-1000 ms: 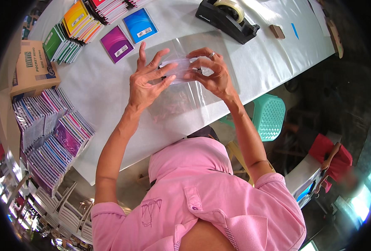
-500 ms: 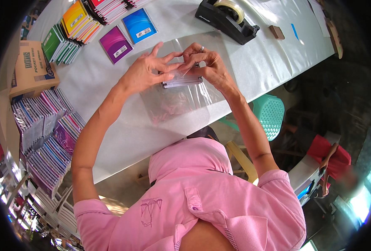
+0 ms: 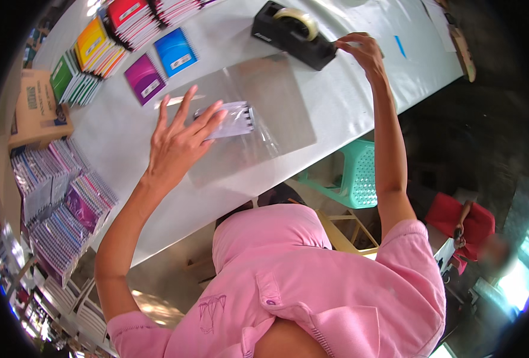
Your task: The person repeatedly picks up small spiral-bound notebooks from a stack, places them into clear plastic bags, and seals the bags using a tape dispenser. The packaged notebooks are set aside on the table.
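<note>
My left hand is open with fingers spread, its fingertips over a small spiral-bound stack wrapped in clear plastic. Under that bundle lies a flat transparent sheet on the table. My right hand reaches to the front end of a black tape dispenser. Its thumb and forefinger pinch at the cutter edge, where the clear tape ends; the strip itself is too fine to make out. The tape roll sits in the dispenser.
Purple and blue spiral notebooks lie beyond my left hand. Stacked notebooks and a cardboard box stand at the left, with more bundles nearer. A green stool is at the table edge. Another person is at right.
My right hand has left the wrapped bundle and moved right to the tape dispenser. My left hand has opened out beside the bundle, which now lies turned. The whole view has shifted slightly.
</note>
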